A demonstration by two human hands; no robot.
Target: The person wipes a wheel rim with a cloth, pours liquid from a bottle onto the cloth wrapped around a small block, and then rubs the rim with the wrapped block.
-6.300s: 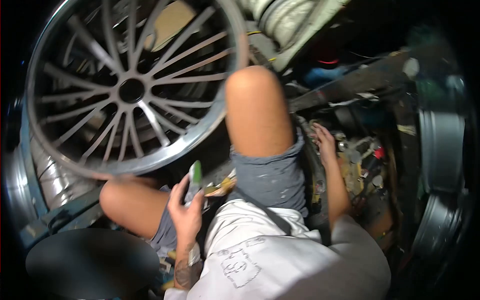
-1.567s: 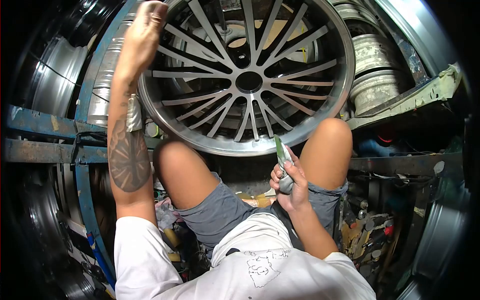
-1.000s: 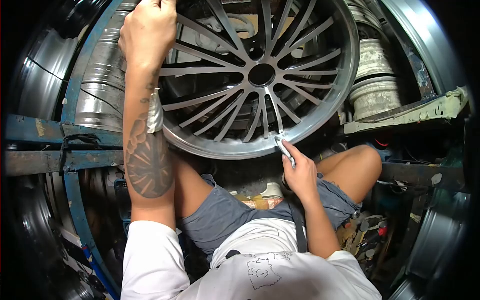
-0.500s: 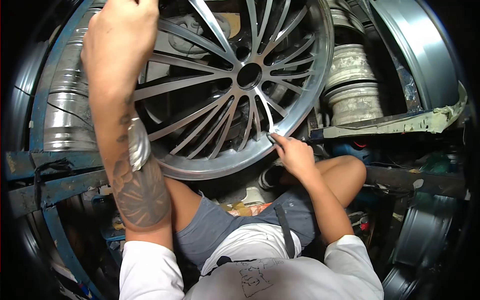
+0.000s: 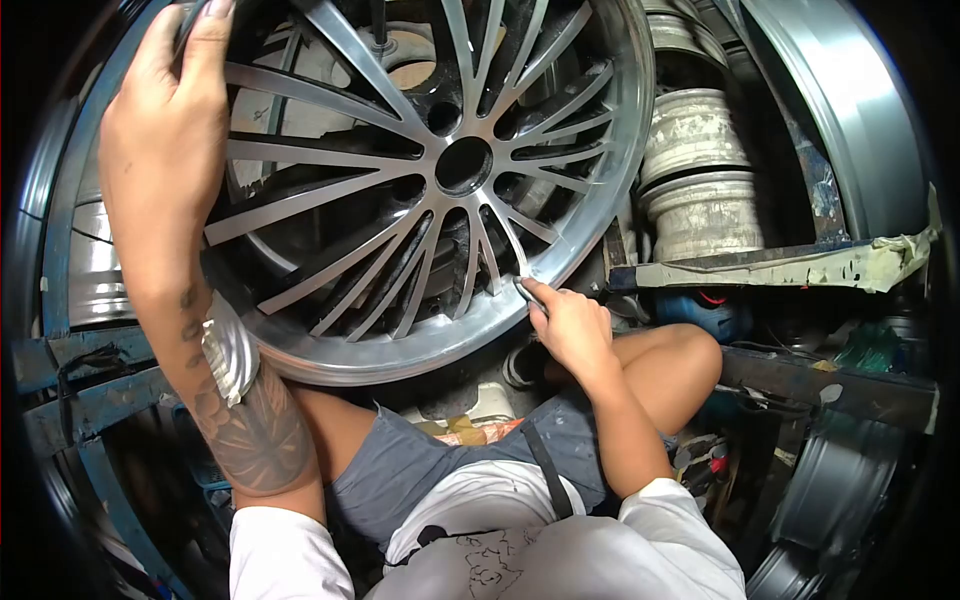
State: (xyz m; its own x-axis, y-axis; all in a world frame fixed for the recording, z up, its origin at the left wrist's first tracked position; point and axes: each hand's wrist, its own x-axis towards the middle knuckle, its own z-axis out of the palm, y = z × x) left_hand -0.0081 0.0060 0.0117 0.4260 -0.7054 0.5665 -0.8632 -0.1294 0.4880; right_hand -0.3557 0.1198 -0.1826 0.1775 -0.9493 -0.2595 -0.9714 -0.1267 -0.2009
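A large alloy wheel rim [image 5: 392,362] with machined silver spokes and dark gaps stands tilted in front of my legs. At the upper left, my left hand [image 5: 165,140] is closed around its outer edge, with some fingertips cut off by the frame. My right hand [image 5: 578,328] pinches a small dark grey piece [image 5: 528,291] at the lower right of the wheel. That piece touches the inner lip near the end of a spoke; its exact kind is too small to tell. A silvery patch [image 5: 231,355] is stuck on my left forearm.
Worn wheel rims [image 5: 705,215] are stacked at the right behind a rack bar partly covered in peeling tape [image 5: 760,274]. A blue metal frame [image 5: 100,395] stands at the left. More rims [image 5: 840,480] lie lower right, and a large rim [image 5: 850,110] is at the upper right.
The wheel has shifted left and slightly down in view, with my left hand moving left and down along with it. My right hand has moved slightly left and down, still at the lip.
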